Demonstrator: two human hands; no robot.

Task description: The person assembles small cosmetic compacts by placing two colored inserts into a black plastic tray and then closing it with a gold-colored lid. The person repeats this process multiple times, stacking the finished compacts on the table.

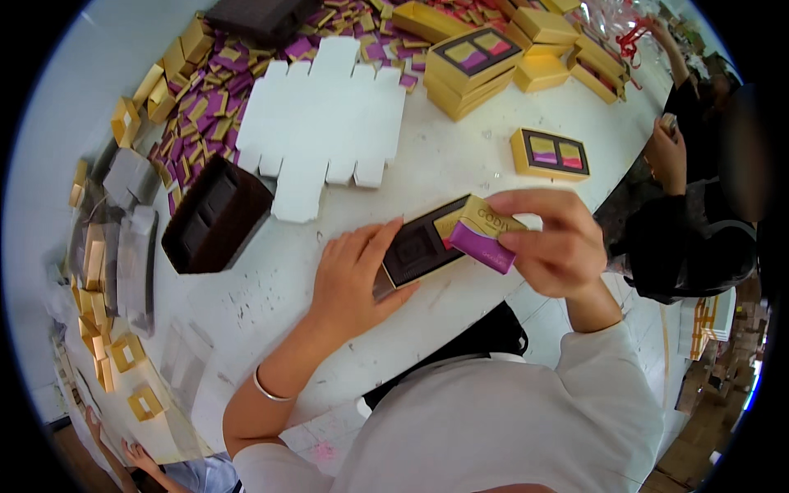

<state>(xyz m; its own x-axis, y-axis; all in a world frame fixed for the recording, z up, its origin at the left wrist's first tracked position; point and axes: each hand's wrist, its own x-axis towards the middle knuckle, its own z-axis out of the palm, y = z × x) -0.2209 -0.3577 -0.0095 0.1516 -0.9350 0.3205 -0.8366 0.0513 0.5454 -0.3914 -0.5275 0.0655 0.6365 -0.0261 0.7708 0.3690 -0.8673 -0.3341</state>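
Note:
My left hand [355, 267] wraps round the near end of a small gold box with a dark brown two-well insert [415, 249], steadying it on the table. One well of the insert shows bare; over the other end, a gold piece with some red is partly visible. Between thumb and fingers of my right hand [559, 242] is a gold-and-purple wrapped chocolate [485, 238], tilted above the box's right end and hiding part of it.
A white flattened carton [325, 119] lies beyond my hands. Left of it are a dark insert block [218, 218] and a heap of wrapped chocolates [205, 115]. A filled gold box [551, 154] and stacked gold boxes [468, 74] stand at the right. A co-worker's hand [667, 152] shows far right.

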